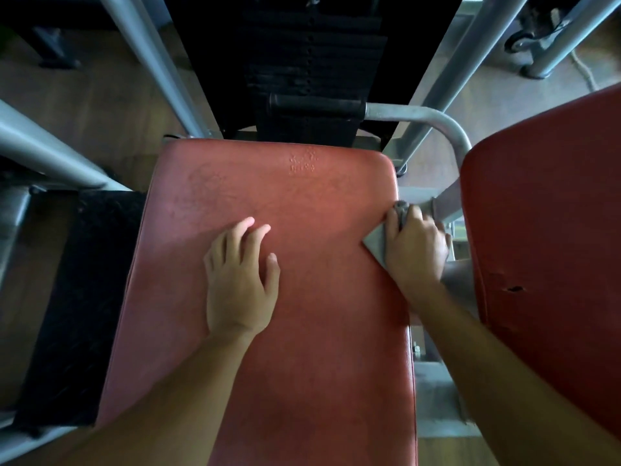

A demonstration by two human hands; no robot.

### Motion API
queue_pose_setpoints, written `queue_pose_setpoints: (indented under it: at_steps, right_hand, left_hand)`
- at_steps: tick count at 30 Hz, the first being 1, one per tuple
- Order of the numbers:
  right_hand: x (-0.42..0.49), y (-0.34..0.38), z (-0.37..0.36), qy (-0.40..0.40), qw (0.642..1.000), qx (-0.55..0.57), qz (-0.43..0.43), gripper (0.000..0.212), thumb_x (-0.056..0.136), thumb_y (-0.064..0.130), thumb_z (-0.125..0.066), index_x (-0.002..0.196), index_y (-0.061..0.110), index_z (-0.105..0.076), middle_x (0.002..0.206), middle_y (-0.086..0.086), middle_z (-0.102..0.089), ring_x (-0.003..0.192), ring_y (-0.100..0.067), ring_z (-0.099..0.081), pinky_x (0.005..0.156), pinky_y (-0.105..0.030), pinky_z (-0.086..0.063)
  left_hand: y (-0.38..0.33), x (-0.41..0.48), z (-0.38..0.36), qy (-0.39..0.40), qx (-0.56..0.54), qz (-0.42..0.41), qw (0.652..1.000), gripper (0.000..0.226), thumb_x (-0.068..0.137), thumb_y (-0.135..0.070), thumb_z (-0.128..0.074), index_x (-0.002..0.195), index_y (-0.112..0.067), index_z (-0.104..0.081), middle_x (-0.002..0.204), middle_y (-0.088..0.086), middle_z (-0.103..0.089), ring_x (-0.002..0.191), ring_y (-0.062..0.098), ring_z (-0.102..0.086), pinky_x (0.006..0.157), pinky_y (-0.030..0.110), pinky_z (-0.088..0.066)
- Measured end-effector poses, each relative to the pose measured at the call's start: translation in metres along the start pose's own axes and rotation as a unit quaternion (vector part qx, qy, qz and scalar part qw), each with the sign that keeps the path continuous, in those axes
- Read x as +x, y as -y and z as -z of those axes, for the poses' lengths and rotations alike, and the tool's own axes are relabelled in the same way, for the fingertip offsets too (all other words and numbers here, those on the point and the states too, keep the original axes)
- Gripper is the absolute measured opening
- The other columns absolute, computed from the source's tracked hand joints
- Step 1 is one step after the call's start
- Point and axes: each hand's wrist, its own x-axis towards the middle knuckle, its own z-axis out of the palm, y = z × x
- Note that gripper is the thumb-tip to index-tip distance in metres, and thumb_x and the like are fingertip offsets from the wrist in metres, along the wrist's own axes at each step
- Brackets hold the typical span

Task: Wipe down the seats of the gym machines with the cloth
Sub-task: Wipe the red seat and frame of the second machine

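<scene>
- A gym with a brown wooden floor [100, 105]; grey frame tubes [148, 62] slant up on both sides of a black weight stack [312, 62] behind the machine.
- The red padded seat [302, 348] fills the middle, with a blistered patch near its far edge.
- A black padded handle [316, 104] lies across just beyond the seat, joined to a curved grey tube [447, 126] that bends down along the right side.
- A second red pad [554, 213] stands close on the right, with a small tear low on its face; it crowds the right edge of the seat.
- A black textured step [77, 297] lies to the left of the seat.
- The left hand [240, 284] rests on the seat, fingers spread and relaxed, its grip holding nothing.
- The right hand [416, 247] has its grip closed round the grey cloth [378, 242], at the seat's right edge beside the tube joint; one corner of the cloth lies flat on the seat.
</scene>
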Motion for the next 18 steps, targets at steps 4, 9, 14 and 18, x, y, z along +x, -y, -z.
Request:
queue_pose_setpoints:
  at_steps: [4,9,14,18]
  right_hand:
    - [-0.002,0.004,0.002,-0.011,0.999,0.023,-0.022,0.046,0.102,0.045,-0.047,0.113,0.002,-0.062,0.113,-0.021,-0.067,0.111,-0.044,-0.057,0.094,-0.049,-0.042]
    - [-0.019,-0.001,0.005,-0.001,0.999,0.010,-0.035,0.045,0.102,0.044,-0.047,0.109,0.002,-0.062,0.109,-0.020,-0.067,0.107,-0.043,-0.059,0.092,-0.049,-0.041]
    - [0.068,0.037,0.003,0.009,0.995,0.094,-0.034,0.044,0.101,0.044,-0.041,0.102,0.007,-0.065,0.106,-0.021,-0.068,0.103,-0.043,-0.061,0.083,-0.043,-0.043]
    - [0.091,0.045,0.003,0.031,0.991,0.122,-0.037,0.040,0.098,0.054,-0.044,0.082,0.020,-0.058,0.098,-0.015,-0.070,0.098,-0.039,-0.062,0.092,-0.044,-0.047]
  left_hand:
    - [-0.001,0.002,0.001,0.011,0.012,0.013,1.000,0.041,0.093,-0.031,-0.048,0.133,-0.023,-0.056,0.146,-0.001,-0.046,0.129,0.029,-0.045,0.104,0.045,-0.036]
    - [0.000,0.001,0.000,0.016,0.017,0.021,1.000,0.042,0.093,-0.030,-0.049,0.133,-0.022,-0.056,0.147,0.001,-0.047,0.129,0.029,-0.046,0.104,0.045,-0.035]
    - [-0.001,0.002,0.000,0.030,0.018,0.030,0.999,0.042,0.092,-0.032,-0.049,0.133,-0.024,-0.054,0.148,-0.001,-0.044,0.132,0.028,-0.044,0.107,0.046,-0.035]
    - [-0.001,0.002,0.000,0.031,0.018,0.030,0.999,0.041,0.093,-0.031,-0.049,0.133,-0.024,-0.054,0.148,-0.001,-0.044,0.132,0.027,-0.044,0.107,0.044,-0.033]
